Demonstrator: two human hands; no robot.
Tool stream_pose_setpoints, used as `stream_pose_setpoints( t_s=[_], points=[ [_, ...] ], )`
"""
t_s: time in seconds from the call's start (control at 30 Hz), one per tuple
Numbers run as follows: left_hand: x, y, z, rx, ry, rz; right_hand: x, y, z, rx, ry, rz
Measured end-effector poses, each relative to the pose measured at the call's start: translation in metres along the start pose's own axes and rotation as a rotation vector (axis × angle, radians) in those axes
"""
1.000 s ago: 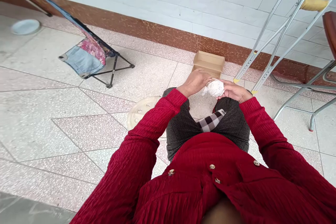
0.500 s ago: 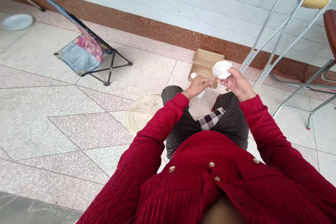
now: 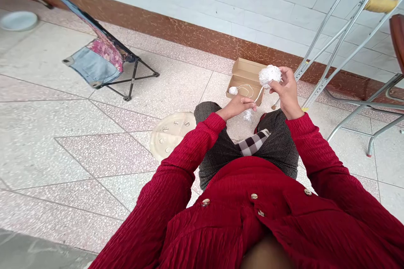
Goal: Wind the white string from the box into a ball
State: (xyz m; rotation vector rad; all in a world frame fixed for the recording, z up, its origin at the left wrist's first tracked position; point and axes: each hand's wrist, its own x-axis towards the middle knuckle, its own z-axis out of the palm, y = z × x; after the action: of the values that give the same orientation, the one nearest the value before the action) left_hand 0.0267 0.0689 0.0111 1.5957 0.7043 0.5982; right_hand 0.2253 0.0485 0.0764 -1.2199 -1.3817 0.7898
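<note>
My right hand (image 3: 285, 90) grips a ball of white yarn (image 3: 269, 76), fingers and thumb on its right side. A strand of yarn (image 3: 259, 93) runs from the ball down to my left hand (image 3: 240, 105), whose fingertips pinch it. Below the left fingers a loose clump of white yarn (image 3: 248, 115) hangs or lies near the floor; which of the two I cannot tell. Behind my hands an open cardboard box (image 3: 248, 69) rests on the floor. Inside it is a smaller white yarn ball (image 3: 233, 90) with a looped strand.
A folding chair (image 3: 94, 65) stands at the left, and a pale basin (image 3: 19, 21) lies beyond it. Beside my left knee is a round cream stool top (image 3: 172, 132). Metal crutches (image 3: 334, 46) lean on the wall at right, near a metal-legged chair (image 3: 372, 134).
My right hand has turned the yarn ball and raised it slightly, with the fingers now higher around it. My left hand keeps its pinch on the strand, nearly in place.
</note>
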Motion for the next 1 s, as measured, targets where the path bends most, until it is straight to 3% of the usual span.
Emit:
stream_pose_setpoints(
  t_s=[0.23, 0.47, 0.63, 0.73, 0.83, 0.93, 1.0],
  points=[
    [0.002, -0.036, -0.003, -0.091, 0.159, -0.160, 0.001, -0.009, -0.006, 0.095, -0.052, 0.007],
    [0.001, -0.056, -0.004, -0.008, 0.174, -0.120, 0.002, -0.027, -0.003, 0.133, -0.071, -0.040],
    [0.003, -0.040, 0.005, -0.050, 0.055, 0.021, 0.002, -0.032, 0.004, 0.115, -0.097, -0.020],
    [0.004, -0.030, 0.008, -0.103, 0.015, -0.015, 0.004, -0.034, 0.006, 0.068, -0.097, -0.009],
    [0.006, -0.017, 0.004, -0.166, 0.155, -0.013, 0.005, -0.038, 0.006, 0.029, -0.116, 0.001],
    [0.010, 0.005, -0.005, -0.114, 0.339, 0.079, 0.004, -0.046, 0.009, 0.003, -0.162, 0.013],
    [0.014, 0.022, -0.007, -0.040, 0.381, 0.132, 0.001, -0.053, 0.013, -0.004, -0.196, 0.017]
  ],
)
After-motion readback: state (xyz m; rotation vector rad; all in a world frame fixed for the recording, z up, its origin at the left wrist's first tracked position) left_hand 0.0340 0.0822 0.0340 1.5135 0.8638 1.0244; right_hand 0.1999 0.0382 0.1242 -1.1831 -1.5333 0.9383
